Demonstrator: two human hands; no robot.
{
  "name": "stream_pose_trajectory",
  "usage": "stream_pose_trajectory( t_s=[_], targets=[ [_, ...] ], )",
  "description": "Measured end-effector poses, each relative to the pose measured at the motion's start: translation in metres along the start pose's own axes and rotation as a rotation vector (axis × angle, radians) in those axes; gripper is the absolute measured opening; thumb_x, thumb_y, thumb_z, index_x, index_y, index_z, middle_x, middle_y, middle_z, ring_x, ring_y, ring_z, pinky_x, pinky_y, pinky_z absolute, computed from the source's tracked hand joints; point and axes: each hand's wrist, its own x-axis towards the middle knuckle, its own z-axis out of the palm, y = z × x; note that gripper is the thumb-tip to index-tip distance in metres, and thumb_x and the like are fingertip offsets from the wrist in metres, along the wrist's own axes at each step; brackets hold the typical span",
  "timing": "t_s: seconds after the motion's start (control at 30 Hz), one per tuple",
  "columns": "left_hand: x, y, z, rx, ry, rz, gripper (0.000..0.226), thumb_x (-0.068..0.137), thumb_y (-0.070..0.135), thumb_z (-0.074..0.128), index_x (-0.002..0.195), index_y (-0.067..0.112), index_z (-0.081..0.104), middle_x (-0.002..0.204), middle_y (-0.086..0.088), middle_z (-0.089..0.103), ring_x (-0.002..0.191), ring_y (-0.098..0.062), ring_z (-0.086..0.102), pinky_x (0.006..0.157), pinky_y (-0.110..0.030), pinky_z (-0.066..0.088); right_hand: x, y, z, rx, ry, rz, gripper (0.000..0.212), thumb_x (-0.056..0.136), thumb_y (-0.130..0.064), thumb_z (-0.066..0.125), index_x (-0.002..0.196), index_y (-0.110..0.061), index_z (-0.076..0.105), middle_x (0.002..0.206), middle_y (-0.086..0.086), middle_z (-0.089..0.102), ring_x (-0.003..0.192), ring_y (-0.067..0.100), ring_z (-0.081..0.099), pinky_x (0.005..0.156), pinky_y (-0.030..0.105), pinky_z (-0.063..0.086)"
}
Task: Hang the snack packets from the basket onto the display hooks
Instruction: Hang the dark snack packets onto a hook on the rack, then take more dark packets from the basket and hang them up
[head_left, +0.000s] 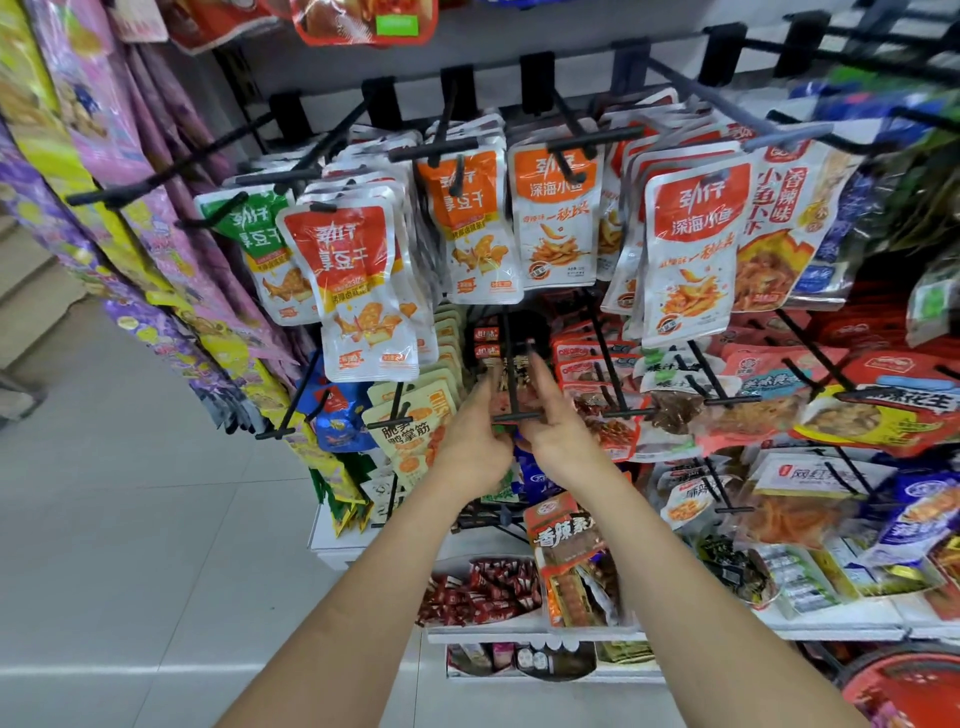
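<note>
Both my arms reach up to the middle row of the rack. My left hand (475, 439) and my right hand (558, 428) meet at a black display hook (515, 417) with a T-shaped tip. Between them they pinch a small dark-and-red snack packet (525, 397) that sits on that hook's rod. My fingers cover much of the packet, and its hang hole is hidden. Further dark packets (487, 345) hang behind on the same hook. A red basket (906, 691) shows at the bottom right corner, cut off by the frame.
Orange and white packets (556, 218) fill the hooks above my hands. Beige packets (415, 426) hang left of my hands, red and brown ones (675, 410) to the right. A white shelf (519, 631) below carries loose snacks. The grey tiled floor (130, 519) lies to the left.
</note>
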Motion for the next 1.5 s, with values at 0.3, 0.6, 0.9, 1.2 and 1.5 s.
stream_pose_trajectory(
  t_s=[0.3, 0.6, 0.9, 1.2, 1.5],
  targets=[
    [-0.049, -0.009, 0.011, -0.09, 0.151, -0.008, 0.032, 0.095, 0.008, 0.052, 0.124, 0.018, 0.061, 0.104, 0.01, 0.068, 0.081, -0.002, 0.061, 0.066, -0.01, 0.045, -0.077, 0.014, -0.051, -0.163, -0.226, 0.159, 0.029, 0.101, -0.013, 0.046, 0.124, -0.025, 0.058, 0.111, 0.0, 0.069, 0.097, 0.026, 0.069, 0.081, 0.044, 0.058],
    [-0.115, 0.023, 0.053, -0.026, 0.033, 0.142, 0.024, 0.091, 0.021, 0.062, 0.083, 0.043, 0.064, 0.066, 0.027, 0.064, 0.065, 0.003, 0.059, 0.056, -0.012, 0.041, -0.178, 0.066, -0.151, -0.448, 0.067, 0.243, 0.025, 0.096, -0.018, 0.056, 0.105, -0.041, 0.06, 0.086, -0.005, 0.072, 0.074, 0.015, 0.069, 0.065, 0.026, 0.054],
    [-0.148, 0.071, 0.173, 0.019, -0.473, 0.515, 0.024, 0.09, 0.005, 0.061, 0.094, 0.024, 0.076, 0.085, 0.023, 0.066, 0.074, 0.015, 0.057, 0.063, -0.003, 0.04, -0.364, 0.107, -0.208, -0.473, 0.675, 0.439, 0.016, 0.093, -0.011, 0.059, 0.098, -0.016, 0.073, 0.082, -0.006, 0.071, 0.068, -0.002, 0.059, 0.068, 0.019, 0.046],
    [-0.223, 0.118, 0.301, 0.039, -0.813, 0.722, 0.02, 0.09, 0.015, 0.059, 0.095, 0.029, 0.072, 0.071, 0.02, 0.063, 0.064, 0.013, 0.054, 0.06, -0.012, 0.038, -0.523, 0.15, -0.222, -0.214, 1.031, 0.691, 0.028, 0.094, -0.011, 0.059, 0.086, -0.037, 0.066, 0.083, 0.001, 0.073, 0.072, 0.018, 0.065, 0.061, 0.022, 0.048],
    [-0.286, 0.164, 0.476, 0.185, -0.885, 0.683, 0.022, 0.09, 0.01, 0.059, 0.102, 0.022, 0.074, 0.099, 0.007, 0.072, 0.086, -0.006, 0.063, 0.08, -0.022, 0.047, -0.57, 0.282, -0.323, -0.165, 0.883, 0.806, 0.02, 0.093, -0.008, 0.057, 0.105, -0.012, 0.072, 0.098, -0.004, 0.071, 0.094, 0.014, 0.063, 0.082, 0.019, 0.045]
  ],
)
